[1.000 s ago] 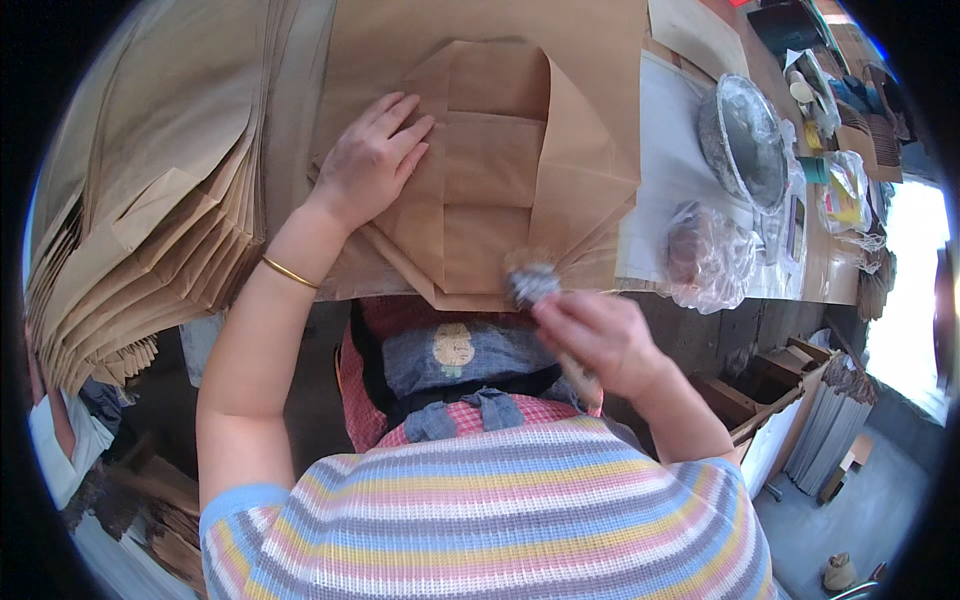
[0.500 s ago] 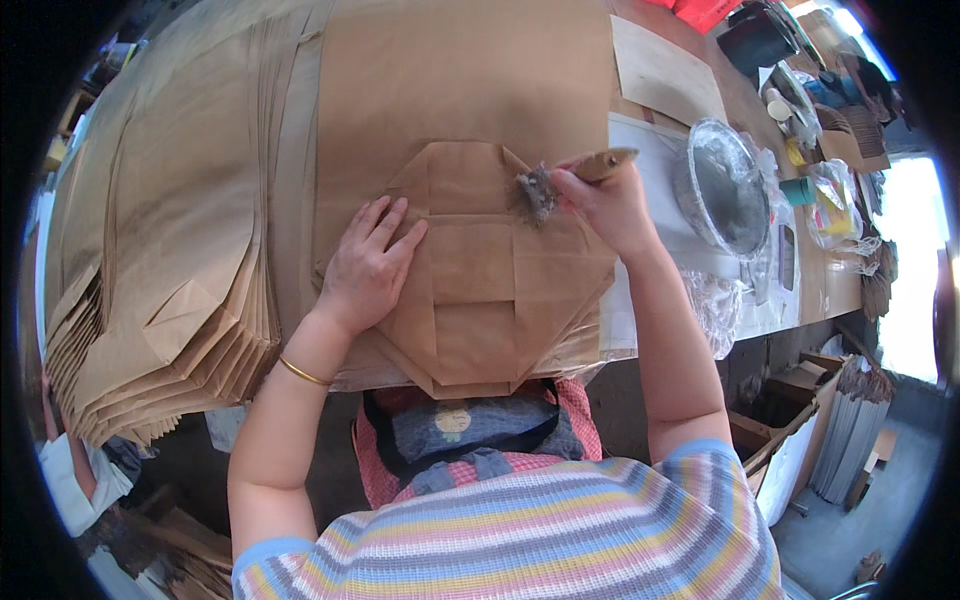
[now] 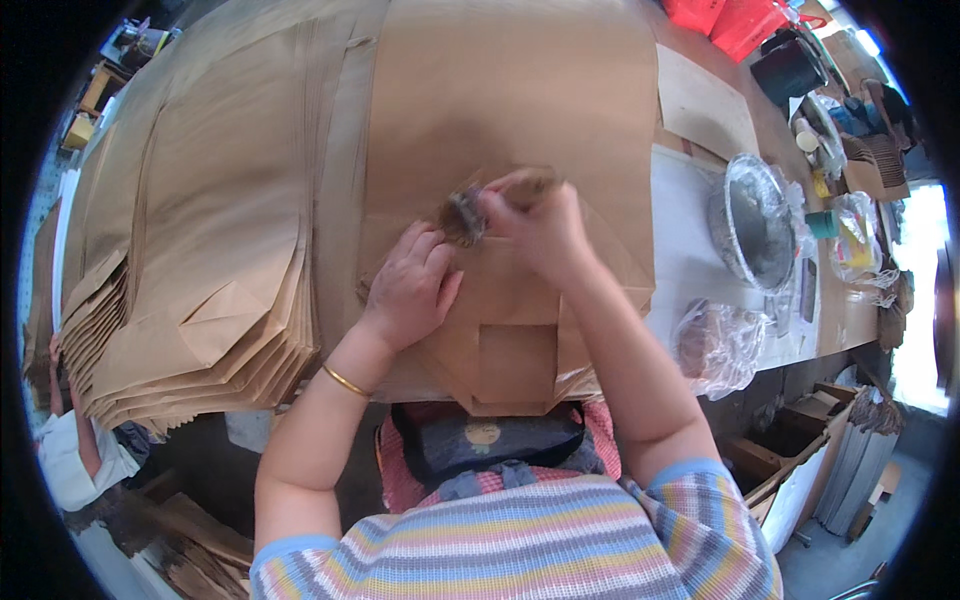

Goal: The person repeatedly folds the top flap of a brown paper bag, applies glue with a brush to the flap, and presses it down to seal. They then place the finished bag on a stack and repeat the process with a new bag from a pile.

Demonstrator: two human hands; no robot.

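Observation:
My left hand (image 3: pixel 412 288) lies on a folded brown paper bag (image 3: pixel 517 362), its fingers extended on the paper near the upper left of the fold. My right hand (image 3: pixel 540 225) is closed around the wooden handle of a brush (image 3: pixel 462 218). The brush's dark, wet-looking bristles are against the paper just past my left fingertips. Motion blurs the right hand and brush. My right hand and forearm hide part of the bag's folded end, which has creased, angled flaps. Under it lies a broad sheet of brown paper (image 3: pixel 510 90).
To the left stands a fanned stack of brown paper bags (image 3: pixel 215 300). On the right are a round basin of greyish paste (image 3: pixel 755 225), a clear plastic bag (image 3: pixel 722 345), a green cup (image 3: pixel 823 224) and a dark bucket (image 3: pixel 788 68). Another person's arm (image 3: pixel 85 440) shows at far left.
My right hand has swept the brush leftward across the folded bag, from its right side to beside my left fingertips. The left hand stays on the paper. The whole view has shifted slightly.

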